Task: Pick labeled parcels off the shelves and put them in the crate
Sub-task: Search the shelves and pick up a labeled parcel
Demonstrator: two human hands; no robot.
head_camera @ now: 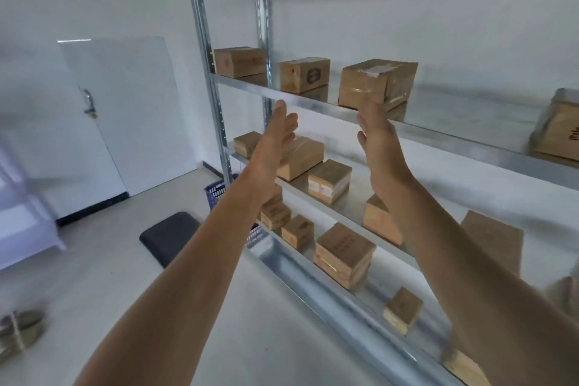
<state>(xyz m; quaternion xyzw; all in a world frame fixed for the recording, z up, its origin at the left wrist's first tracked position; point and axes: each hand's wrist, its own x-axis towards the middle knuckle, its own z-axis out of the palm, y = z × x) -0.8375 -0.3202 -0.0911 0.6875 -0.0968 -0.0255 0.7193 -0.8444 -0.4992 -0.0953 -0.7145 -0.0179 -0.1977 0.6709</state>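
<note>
Upper shelf (pixel 313 101), taped parcel (pixel 377 83): your left hand (pixel 279 135) and right hand (pixel 379 141) face palms inward, fingers (pixel 372 105) straight, holding nothing, likely spaced to clasp its sides.

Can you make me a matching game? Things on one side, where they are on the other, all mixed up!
Things
1. blue plastic crate
2. brown cardboard box with a black mark
3. dark grey flat pad
4. right hand
Places
a. upper shelf, between two boxes
b. raised by the taped cardboard box
c. floor, by the metal shelf post
d. open floor, left of that post
Pairs: 1-c, 2-a, 3-d, 4-b
</note>
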